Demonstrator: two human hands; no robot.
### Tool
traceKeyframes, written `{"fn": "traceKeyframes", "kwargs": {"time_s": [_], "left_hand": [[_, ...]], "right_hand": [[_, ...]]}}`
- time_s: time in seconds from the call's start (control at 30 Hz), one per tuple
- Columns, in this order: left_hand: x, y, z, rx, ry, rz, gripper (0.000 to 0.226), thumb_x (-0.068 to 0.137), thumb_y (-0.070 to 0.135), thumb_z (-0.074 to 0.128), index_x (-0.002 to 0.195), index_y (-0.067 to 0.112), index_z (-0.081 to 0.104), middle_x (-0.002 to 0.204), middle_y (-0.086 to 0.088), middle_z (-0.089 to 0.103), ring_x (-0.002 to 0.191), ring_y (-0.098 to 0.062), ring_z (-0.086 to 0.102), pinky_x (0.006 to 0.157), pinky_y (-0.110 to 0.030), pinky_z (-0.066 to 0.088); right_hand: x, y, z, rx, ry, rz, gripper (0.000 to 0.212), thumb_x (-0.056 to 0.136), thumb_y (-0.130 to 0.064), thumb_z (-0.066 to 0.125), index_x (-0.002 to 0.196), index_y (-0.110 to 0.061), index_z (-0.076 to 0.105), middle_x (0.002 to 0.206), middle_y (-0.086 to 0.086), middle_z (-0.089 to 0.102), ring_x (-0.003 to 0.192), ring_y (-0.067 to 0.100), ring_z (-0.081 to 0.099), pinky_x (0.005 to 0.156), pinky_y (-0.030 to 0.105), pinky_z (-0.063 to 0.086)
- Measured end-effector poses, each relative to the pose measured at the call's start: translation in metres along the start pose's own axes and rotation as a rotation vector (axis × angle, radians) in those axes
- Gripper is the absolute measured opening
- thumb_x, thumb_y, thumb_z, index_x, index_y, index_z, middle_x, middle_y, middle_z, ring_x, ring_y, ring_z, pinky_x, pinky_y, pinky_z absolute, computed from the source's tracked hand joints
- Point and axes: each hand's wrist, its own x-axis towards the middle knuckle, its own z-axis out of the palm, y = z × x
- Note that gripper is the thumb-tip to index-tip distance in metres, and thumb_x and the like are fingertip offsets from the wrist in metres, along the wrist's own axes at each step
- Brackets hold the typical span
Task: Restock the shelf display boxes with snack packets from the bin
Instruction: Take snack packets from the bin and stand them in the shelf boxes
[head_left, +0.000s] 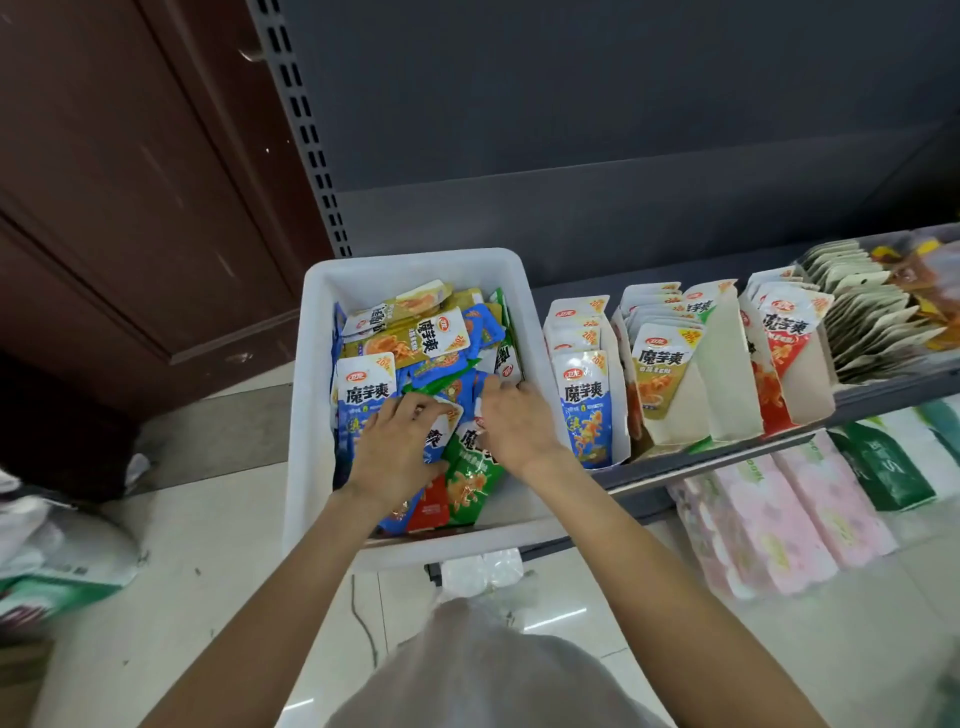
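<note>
Head view: both hands reach into the white bin (317, 415) at the centre of the frame, among mixed snack packets (415, 338). The left hand (395, 447) lies flat with fingers spread on a blue packet (363, 400); the right hand (514, 421) has fingers curled down into the pile, though whether it holds a packet I cannot tell. The display boxes (727, 374) stand just right of the bin on the grey shelf (701, 462), the blue-packet box (587, 395) nearest. Since flavours are jumbled, a wrong-coloured packet could likely land in a box, and slick packets may slip. Tissue packs (779, 509) sit below at lower right; pale floor tiles (208, 545) and a brown door (130, 182) fill the left.
</note>
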Motion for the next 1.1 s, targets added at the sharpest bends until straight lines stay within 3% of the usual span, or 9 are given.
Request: {"fn": "traceKeyframes", "kwargs": {"time_s": [0.1,0.2,0.33,0.43,0.5,0.6,0.77,0.9,1.1], "left_hand": [[-0.003,0.000,-0.009,-0.266,0.001,-0.006,0.067,0.076,0.052,0.067,0.135,0.033,0.044,0.134,0.006,0.044,0.126,-0.017,0.036,0.105,-0.034,0.029],[-0.010,0.016,-0.028,-0.590,0.008,0.039,0.063,0.076,0.054,0.069,0.132,0.035,0.047,0.131,0.014,0.048,0.120,-0.004,0.041,0.099,-0.026,0.032],[-0.005,0.055,-0.045,-0.585,0.164,0.210,0.023,0.083,0.028,0.070,0.103,0.018,0.067,0.095,0.008,0.067,0.082,-0.008,0.060,0.072,-0.029,0.048],[0.011,0.087,-0.043,-0.540,0.249,0.332,0.024,0.081,0.034,0.065,0.097,0.016,0.069,0.088,0.010,0.068,0.071,-0.002,0.055,0.062,-0.027,0.047],[0.022,0.113,-0.039,-0.558,0.270,0.384,0.026,0.081,0.038,0.064,0.096,0.017,0.069,0.088,0.008,0.069,0.073,-0.001,0.057,0.062,-0.029,0.049],[0.041,0.146,-0.034,-0.602,0.297,0.404,0.023,0.083,0.036,0.065,0.101,0.022,0.068,0.094,0.011,0.069,0.082,0.001,0.059,0.067,-0.027,0.053],[0.075,0.163,-0.015,-0.230,0.105,0.361,0.034,0.091,0.044,0.053,0.121,0.028,0.056,0.123,0.007,0.058,0.116,-0.014,0.048,0.097,-0.034,0.037],[0.085,0.174,-0.003,-0.074,0.065,0.441,0.039,0.093,0.044,0.050,0.128,0.028,0.053,0.133,0.007,0.048,0.125,-0.015,0.036,0.103,-0.032,0.027],[0.095,0.184,0.007,0.064,0.023,0.471,0.038,0.093,0.045,0.047,0.128,0.031,0.054,0.134,0.007,0.049,0.124,-0.015,0.036,0.105,-0.034,0.025]], "right_hand": [[-0.017,0.013,-0.022,0.305,0.023,0.017,0.022,0.089,-0.026,0.063,0.099,-0.007,0.064,0.097,0.009,0.066,0.090,0.025,0.060,0.074,0.033,0.045],[-0.044,0.029,-0.044,0.569,0.178,-0.089,0.013,0.087,-0.023,0.065,0.086,-0.010,0.065,0.079,0.002,0.063,0.073,0.018,0.055,0.063,0.032,0.040],[-0.083,0.054,-0.072,0.697,0.464,-0.099,0.003,0.092,-0.022,0.061,0.094,-0.020,0.061,0.077,-0.008,0.062,0.068,0.004,0.056,0.058,0.027,0.044],[-0.104,0.085,-0.083,0.644,0.467,-0.010,0.020,0.090,-0.018,0.063,0.110,-0.020,0.062,0.094,-0.002,0.071,0.082,0.012,0.064,0.068,0.036,0.054],[-0.119,0.108,-0.088,0.569,0.531,0.018,0.018,0.089,-0.013,0.064,0.107,-0.017,0.066,0.093,-0.003,0.070,0.083,0.012,0.064,0.071,0.037,0.054],[-0.141,0.141,-0.098,0.520,0.749,0.120,0.015,0.089,-0.008,0.064,0.102,-0.014,0.069,0.085,-0.010,0.067,0.073,0.005,0.062,0.067,0.020,0.051],[-0.148,0.198,-0.104,0.313,1.039,0.451,0.024,0.086,0.002,0.056,0.104,-0.009,0.068,0.087,0.011,0.072,0.076,0.031,0.066,0.063,0.033,0.046],[-0.109,0.225,-0.099,0.146,0.964,0.471,0.029,0.083,0.005,0.051,0.100,-0.014,0.066,0.084,0.011,0.070,0.073,0.036,0.065,0.057,0.036,0.048],[-0.043,0.248,-0.083,-0.005,0.620,0.426,0.036,0.085,0.000,0.047,0.105,-0.027,0.061,0.085,0.008,0.066,0.077,0.036,0.064,0.056,0.035,0.043]]}}
